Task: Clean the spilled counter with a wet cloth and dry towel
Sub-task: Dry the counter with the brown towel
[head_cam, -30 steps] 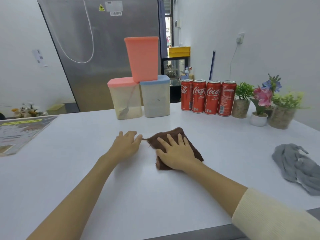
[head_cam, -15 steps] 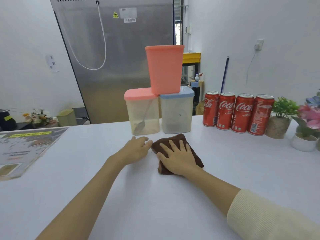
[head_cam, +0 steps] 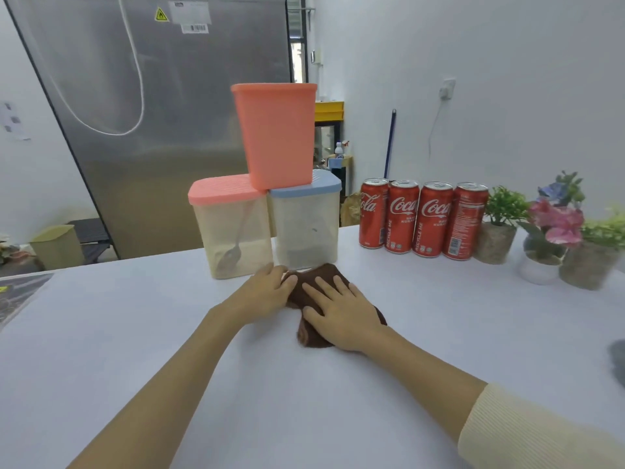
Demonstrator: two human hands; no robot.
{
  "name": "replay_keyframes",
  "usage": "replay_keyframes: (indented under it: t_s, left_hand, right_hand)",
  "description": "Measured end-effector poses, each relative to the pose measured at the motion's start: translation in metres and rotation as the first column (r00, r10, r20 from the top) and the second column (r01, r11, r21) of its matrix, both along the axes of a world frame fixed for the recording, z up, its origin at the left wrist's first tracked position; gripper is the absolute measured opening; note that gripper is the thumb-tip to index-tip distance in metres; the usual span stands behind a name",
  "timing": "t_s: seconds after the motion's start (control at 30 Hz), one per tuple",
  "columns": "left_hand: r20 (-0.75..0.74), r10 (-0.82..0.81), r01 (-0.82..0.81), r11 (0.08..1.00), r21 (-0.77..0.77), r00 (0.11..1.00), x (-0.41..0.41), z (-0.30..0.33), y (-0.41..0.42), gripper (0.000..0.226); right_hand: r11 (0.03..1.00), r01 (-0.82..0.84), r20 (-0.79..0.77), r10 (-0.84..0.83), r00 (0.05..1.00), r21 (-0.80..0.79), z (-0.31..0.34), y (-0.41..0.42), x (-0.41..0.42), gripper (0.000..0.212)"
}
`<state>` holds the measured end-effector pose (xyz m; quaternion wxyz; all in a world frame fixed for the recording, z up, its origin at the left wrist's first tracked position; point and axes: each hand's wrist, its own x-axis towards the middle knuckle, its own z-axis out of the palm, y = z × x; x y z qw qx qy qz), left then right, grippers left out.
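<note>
Brown cloth [head_cam: 323, 282] lies bunched on the white desk [head_cam: 135, 333], a little behind the middle, its far edge just in front of the blue-lidded container [head_cam: 306, 221] and nearly touching it. Bare desk spreads wide to the left and toward the near edge; to the right there is open surface too, up to a grey blurred shape [head_cam: 617, 362] cut off by the picture's right border.

Three storage containers stand at the far edge: a pink-lidded one [head_cam: 230, 228] with a spoon inside, the blue-lidded one beside it, and a solid pink one [head_cam: 275, 133] stacked on top of both. Four red cola cans [head_cam: 422, 218] stand in a row to their right, touching one another. Three small potted plants [head_cam: 541, 231] follow further right. A printed sheet [head_cam: 17, 292] lies at the left edge of the desk. Behind the desk stands a steel refrigerator [head_cam: 152, 113].

Right hand [head_cam: 338, 313] lies flat on the cloth, fingers straight and spread, palm pressing it down onto the desk; brown fabric shows beyond the fingertips and at both sides of the palm. Left hand [head_cam: 267, 292] rests on the desk just beside it, fingers lightly bent with their tips touching the cloth's left edge; whether they pinch the fabric cannot be told. A cream ribbed sleeve [head_cam: 524, 434] covers the right forearm; the left forearm is bare.
</note>
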<state>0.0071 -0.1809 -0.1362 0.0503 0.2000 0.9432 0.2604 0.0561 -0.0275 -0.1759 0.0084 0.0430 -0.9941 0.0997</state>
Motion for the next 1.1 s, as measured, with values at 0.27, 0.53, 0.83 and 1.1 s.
replay_keyframes:
  t_s: [0.27,0.53,0.83,1.1]
  left_hand:
    - [0.025,-0.118,0.119,0.992,-0.049,0.993,0.005,0.012,0.046,0.053]
    - [0.045,-0.105,0.108,0.992,-0.071,0.993,-0.009,0.009,0.062,0.043]
    - [0.041,-0.122,0.123,0.991,-0.043,0.992,-0.024,-0.004,0.065,0.045]
    - [0.056,-0.135,0.139,0.988,-0.072,0.989,-0.020,-0.003,0.066,0.046]
  right_hand:
    - [0.987,0.160,0.048,-0.161,0.986,0.028,0.001,0.080,-0.002,0.055]
    - [0.991,0.105,-0.008,-0.106,0.994,-0.078,0.006,0.083,-0.037,0.051]
    - [0.982,0.044,-0.114,-0.065,0.991,-0.185,0.013,0.077,-0.072,0.042]
    - [0.952,0.134,-0.073,-0.159,0.985,-0.275,0.010,0.073,-0.086,0.054]
